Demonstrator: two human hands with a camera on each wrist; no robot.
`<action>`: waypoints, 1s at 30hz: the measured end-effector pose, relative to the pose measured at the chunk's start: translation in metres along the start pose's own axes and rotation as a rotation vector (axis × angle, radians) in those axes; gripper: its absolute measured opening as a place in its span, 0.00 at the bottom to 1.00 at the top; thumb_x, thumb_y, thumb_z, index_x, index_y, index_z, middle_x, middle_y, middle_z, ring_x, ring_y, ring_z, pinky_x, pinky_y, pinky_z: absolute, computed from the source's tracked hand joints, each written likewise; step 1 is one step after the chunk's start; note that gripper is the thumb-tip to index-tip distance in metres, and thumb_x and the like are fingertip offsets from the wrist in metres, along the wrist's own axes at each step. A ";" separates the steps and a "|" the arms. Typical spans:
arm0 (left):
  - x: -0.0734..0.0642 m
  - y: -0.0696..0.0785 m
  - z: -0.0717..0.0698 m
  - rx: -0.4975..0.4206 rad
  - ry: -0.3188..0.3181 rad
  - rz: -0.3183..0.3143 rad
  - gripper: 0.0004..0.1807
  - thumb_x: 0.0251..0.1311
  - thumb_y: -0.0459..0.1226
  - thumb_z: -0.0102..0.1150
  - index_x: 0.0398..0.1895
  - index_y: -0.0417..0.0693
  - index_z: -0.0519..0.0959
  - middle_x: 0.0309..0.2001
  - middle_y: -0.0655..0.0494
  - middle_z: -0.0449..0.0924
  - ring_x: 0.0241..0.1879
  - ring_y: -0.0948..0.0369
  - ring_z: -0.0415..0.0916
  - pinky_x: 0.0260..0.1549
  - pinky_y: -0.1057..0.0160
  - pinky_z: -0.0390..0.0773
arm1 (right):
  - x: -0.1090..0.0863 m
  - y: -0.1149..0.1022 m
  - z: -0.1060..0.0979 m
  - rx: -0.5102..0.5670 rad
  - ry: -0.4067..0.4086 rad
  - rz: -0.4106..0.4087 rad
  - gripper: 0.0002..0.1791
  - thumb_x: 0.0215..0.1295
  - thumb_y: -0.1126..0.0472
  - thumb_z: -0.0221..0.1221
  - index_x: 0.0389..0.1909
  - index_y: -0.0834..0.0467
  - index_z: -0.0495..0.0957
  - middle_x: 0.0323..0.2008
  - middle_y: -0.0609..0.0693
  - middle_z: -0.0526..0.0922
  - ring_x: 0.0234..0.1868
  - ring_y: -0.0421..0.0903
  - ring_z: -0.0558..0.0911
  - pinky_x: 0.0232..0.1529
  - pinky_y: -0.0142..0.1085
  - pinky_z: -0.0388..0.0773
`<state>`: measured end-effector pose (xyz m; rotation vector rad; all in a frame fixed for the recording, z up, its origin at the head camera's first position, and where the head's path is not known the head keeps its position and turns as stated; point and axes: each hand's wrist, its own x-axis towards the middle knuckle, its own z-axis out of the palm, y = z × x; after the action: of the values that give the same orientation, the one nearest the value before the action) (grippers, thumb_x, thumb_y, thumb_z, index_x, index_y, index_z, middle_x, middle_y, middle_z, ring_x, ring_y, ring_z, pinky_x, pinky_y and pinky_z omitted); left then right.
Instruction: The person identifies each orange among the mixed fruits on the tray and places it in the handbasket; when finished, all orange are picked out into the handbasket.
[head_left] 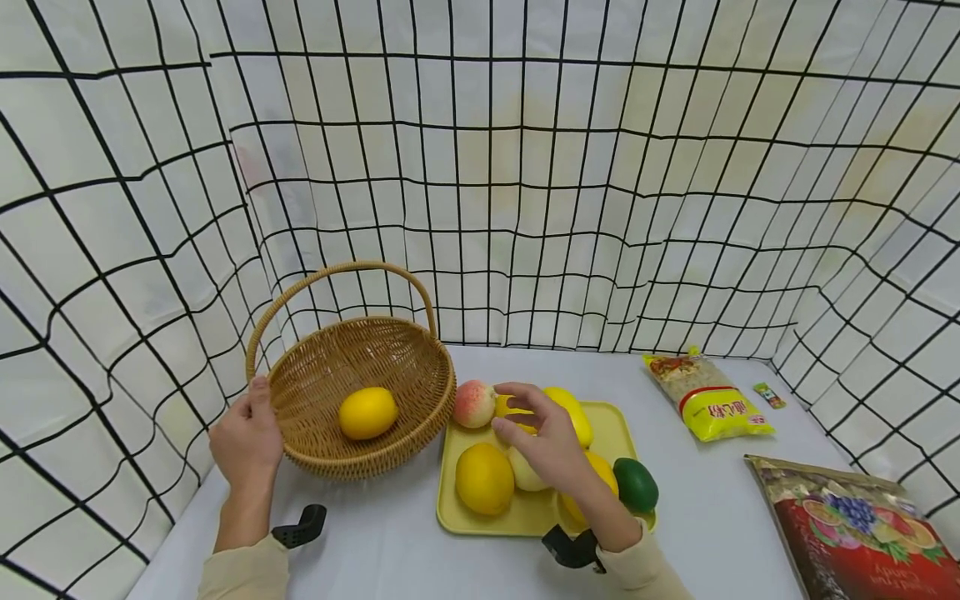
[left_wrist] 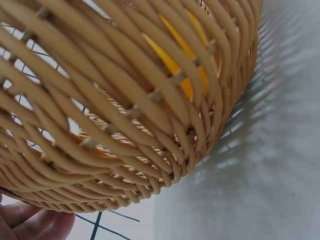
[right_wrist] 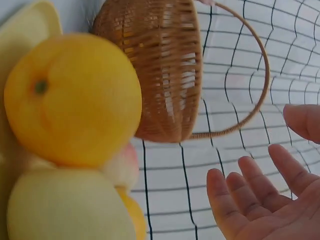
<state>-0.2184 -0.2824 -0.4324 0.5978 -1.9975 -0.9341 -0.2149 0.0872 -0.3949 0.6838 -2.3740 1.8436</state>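
Note:
My left hand (head_left: 247,433) grips the left rim of a wicker basket (head_left: 360,462), which tilts toward me with its tall handle up. One lemon (head_left: 368,413) lies inside the basket; in the left wrist view its yellow shows through the weave. My right hand (head_left: 551,442) hovers above a yellow tray (head_left: 517,523) with fingers spread and relaxed, holding nothing. Around it on the tray are a peach (head_left: 474,404), an orange (head_left: 484,479), a pale round fruit (right_wrist: 70,205), more yellow fruit (head_left: 573,414) and a dark green fruit (head_left: 635,485). My right hand partly hides several of these.
A yellow snack bag (head_left: 708,400) and a small wrapped packet (head_left: 769,395) lie at the back right of the white table. Closer in, a red candy bag (head_left: 862,533) lies at the right edge. Black netting over white cloth (head_left: 510,208) walls the back and sides.

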 end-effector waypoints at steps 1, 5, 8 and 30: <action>0.000 0.000 0.000 -0.001 0.003 0.003 0.35 0.71 0.61 0.40 0.12 0.46 0.63 0.11 0.57 0.56 0.15 0.59 0.53 0.18 0.59 0.51 | 0.000 0.000 -0.004 -0.006 0.009 0.011 0.21 0.65 0.63 0.63 0.59 0.52 0.75 0.59 0.49 0.76 0.57 0.51 0.74 0.58 0.48 0.73; 0.000 -0.001 0.000 0.000 0.006 0.004 0.35 0.71 0.61 0.40 0.12 0.46 0.63 0.10 0.57 0.56 0.14 0.60 0.53 0.18 0.59 0.51 | 0.002 0.004 -0.022 -0.045 0.028 0.017 0.21 0.66 0.61 0.63 0.59 0.54 0.74 0.59 0.50 0.76 0.57 0.53 0.74 0.58 0.46 0.73; 0.000 -0.001 0.000 0.000 0.004 0.006 0.35 0.70 0.61 0.40 0.12 0.46 0.62 0.10 0.57 0.56 0.13 0.60 0.52 0.17 0.60 0.50 | 0.001 0.004 -0.035 -0.071 0.031 0.027 0.21 0.66 0.60 0.63 0.59 0.54 0.74 0.60 0.54 0.76 0.57 0.56 0.75 0.57 0.48 0.73; -0.001 0.000 0.002 0.008 0.018 0.001 0.36 0.71 0.61 0.40 0.12 0.44 0.65 0.11 0.53 0.59 0.13 0.57 0.54 0.16 0.58 0.51 | -0.047 0.034 -0.067 -0.241 0.090 0.102 0.22 0.64 0.60 0.65 0.58 0.56 0.75 0.59 0.52 0.75 0.57 0.56 0.77 0.58 0.53 0.72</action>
<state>-0.2196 -0.2813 -0.4340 0.6080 -1.9862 -0.9179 -0.1999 0.1706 -0.4209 0.4549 -2.5556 1.5468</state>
